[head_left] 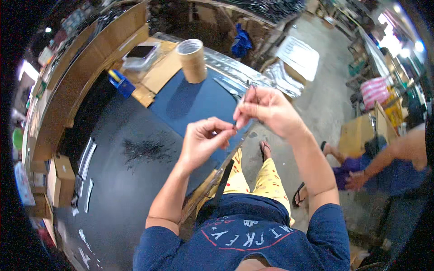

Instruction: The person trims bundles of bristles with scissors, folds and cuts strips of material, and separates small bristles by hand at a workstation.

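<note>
My left hand (205, 139) is held above the edge of the worktable, thumb and forefinger pinched on a tiny dark piece. Close by, the fingertips of my right hand (270, 110) meet at the same spot, also closed. A thin dark loop shows by the right fingers; motion blur hides what it belongs to. Behind my hands, a pointed silvery blade-like tool (224, 86) appears over a blue sheet (199, 101). To the left, a loose pile of small black thin pieces (147, 149) lies on the black tabletop (131, 198).
A cardboard tube-like roll (191, 62) stands on the blue sheet. Left of it are a blue holder (121, 83) and a clear plastic box (141, 61). White strips (86, 165) and a small carton (61, 180) lie farther left. Another person's arm (395, 151) is at right.
</note>
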Available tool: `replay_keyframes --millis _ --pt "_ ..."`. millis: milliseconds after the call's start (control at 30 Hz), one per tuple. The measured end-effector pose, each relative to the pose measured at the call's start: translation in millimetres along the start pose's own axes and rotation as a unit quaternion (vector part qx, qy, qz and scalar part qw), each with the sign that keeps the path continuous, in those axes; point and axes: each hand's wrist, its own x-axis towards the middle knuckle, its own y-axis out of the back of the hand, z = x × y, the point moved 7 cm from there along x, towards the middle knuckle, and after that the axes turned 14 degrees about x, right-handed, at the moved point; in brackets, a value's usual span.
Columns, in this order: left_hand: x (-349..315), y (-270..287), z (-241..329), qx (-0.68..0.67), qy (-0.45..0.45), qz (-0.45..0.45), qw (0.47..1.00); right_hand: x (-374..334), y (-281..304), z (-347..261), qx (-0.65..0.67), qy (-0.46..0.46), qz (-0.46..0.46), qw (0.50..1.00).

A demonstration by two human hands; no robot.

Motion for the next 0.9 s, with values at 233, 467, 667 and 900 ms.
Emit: replay_keyframes --millis 233,467,667,900 --pt "57.9 104.4 27.6 0.084 -0.060 0.084 0.991 113.2 -31.8 -46.3 0.001 0.070 -0.072 0.995" --pt "148.4 161.1 33.7 0.222 -0.228 0.164 0.934 185.4 -12.6 -82.1 -0.130 0.146 0.011 0.981" --pt "192.6 175.3 7.9 0.287 -0.235 0.158 0.915 213.2 14.7 -77.2 -0.181 0.166 0.062 0.967" --pt "213.8 173.5 -18.4 0.258 -0.159 0.089 0.949 228.8 39.8 -61.1 -0.217 0.152 0.079 0.961"
